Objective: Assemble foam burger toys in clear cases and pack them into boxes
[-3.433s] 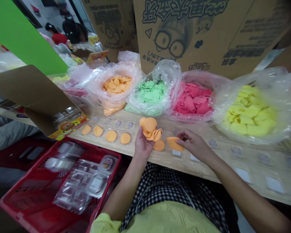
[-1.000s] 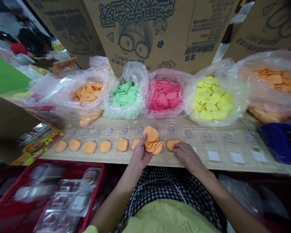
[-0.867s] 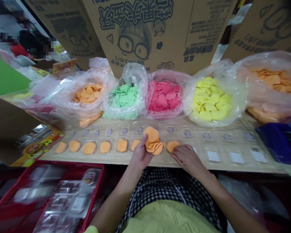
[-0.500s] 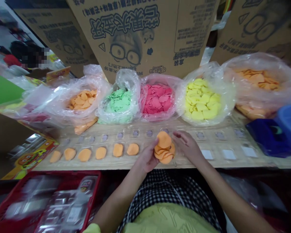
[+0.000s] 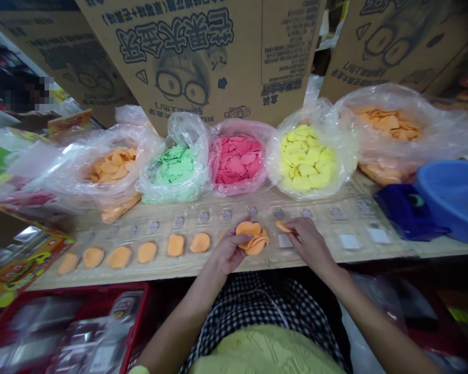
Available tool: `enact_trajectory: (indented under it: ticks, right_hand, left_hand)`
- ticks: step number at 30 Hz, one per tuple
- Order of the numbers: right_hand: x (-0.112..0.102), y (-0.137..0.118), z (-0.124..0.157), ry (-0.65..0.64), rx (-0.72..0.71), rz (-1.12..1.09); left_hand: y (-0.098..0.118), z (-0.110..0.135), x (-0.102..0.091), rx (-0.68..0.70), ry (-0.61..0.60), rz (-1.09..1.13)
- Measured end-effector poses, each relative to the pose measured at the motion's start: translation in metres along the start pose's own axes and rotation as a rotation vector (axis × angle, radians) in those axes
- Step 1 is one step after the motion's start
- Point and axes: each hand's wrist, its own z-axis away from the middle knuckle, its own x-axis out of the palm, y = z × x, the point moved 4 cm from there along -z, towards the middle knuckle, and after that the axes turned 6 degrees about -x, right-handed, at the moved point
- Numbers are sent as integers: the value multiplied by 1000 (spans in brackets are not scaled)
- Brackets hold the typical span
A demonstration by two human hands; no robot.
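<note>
My left hand (image 5: 226, 253) is closed around a loose stack of thin orange discs (image 5: 254, 243), held over the front of the worktable. A little to the right, my right hand (image 5: 309, 239) pinches a single orange disc (image 5: 283, 226) by its edge, near a white square (image 5: 285, 241) in a clear plastic tray. Left of my hands, several orange pieces (image 5: 119, 257) lie in a row, one per tray compartment. Further right, more white squares (image 5: 349, 241) show in their compartments. Small greyish pieces (image 5: 205, 217) sit in the row behind.
Open plastic bags hold orange (image 5: 115, 165), green (image 5: 176, 164), pink (image 5: 238, 159) and yellow pieces (image 5: 307, 158), with another orange bag (image 5: 390, 123) at right. A blue basin (image 5: 452, 202) and dark blue container (image 5: 407, 210) stand right. Cardboard boxes (image 5: 249, 67) rise behind; a red crate (image 5: 144, 301) sits low left.
My right hand, earlier with nothing visible in its fingers, now holds one orange disc and has moved away from the stack. The stack in my left hand has tilted. The view has shifted right.
</note>
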Motion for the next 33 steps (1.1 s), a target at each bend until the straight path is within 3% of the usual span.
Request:
enact_trajectory:
  ticks: [2, 4, 7, 13, 18, 25, 27, 31, 33]
  right_hand:
    - [8, -3, 8, -135, -111, 166]
    - [14, -3, 14, -238, -134, 282]
    - [15, 2, 18, -309, -139, 291]
    - [12, 7, 16, -345, -208, 221]
    - [6, -4, 14, -305, -188, 303]
    - [12, -10, 20, -352, -174, 266]
    - [8, -10, 19, -291, -131, 212]
    - [-12, 0, 4, -8, 88, 88]
    - [-18, 6, -6, 38, 159, 2]
  left_hand:
    - [3, 0, 1, 14, -8, -14]
    - [4, 0, 3, 19, -19, -20]
    - [4, -1, 6, 12, -33, -21]
    - [0, -5, 8, 8, -68, 7]
    - [0, -5, 10, 5, -63, 8]
    - [0, -6, 17, 18, -76, -16]
    - [-1, -6, 23, 26, -90, -40]
    - [-7, -12, 41, 23, -153, -124]
    - [-12, -17, 52, 1, -178, -165]
